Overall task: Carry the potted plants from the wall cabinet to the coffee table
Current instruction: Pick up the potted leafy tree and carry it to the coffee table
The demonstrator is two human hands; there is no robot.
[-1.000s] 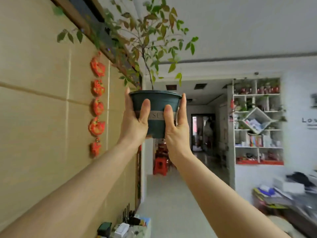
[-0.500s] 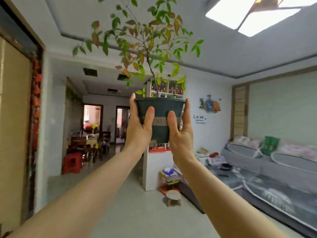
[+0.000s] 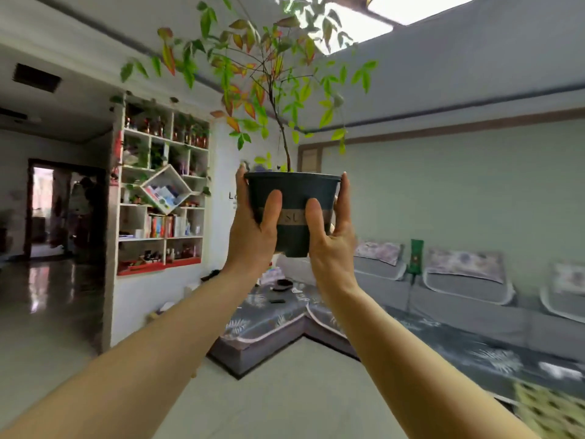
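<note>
We hold the potted plant [image 3: 292, 213] up in the air in front of us at arm's length, upright, its dark green pot marked by a tan band with faint letters. A thin stem rises from the pot and spreads into green leaves tipped red and orange, reaching up toward the ceiling light [image 3: 395, 14]. Our left hand [image 3: 253, 229] clasps the pot's left side, thumb across the front over the band, fingers wrapped behind up to the rim. Our right hand [image 3: 332, 239] mirrors it on the right side, thumb on the band, fingers curled round the back. Nothing supports the pot from below but our palms. Behind the pot, a grey corner sofa [image 3: 443, 299] with patterned cushions runs along the pale wall. To the left stands a white shelf unit [image 3: 161, 198] holding books, bottles and small plants, and beyond it a dark doorway [image 3: 63, 210].
</note>
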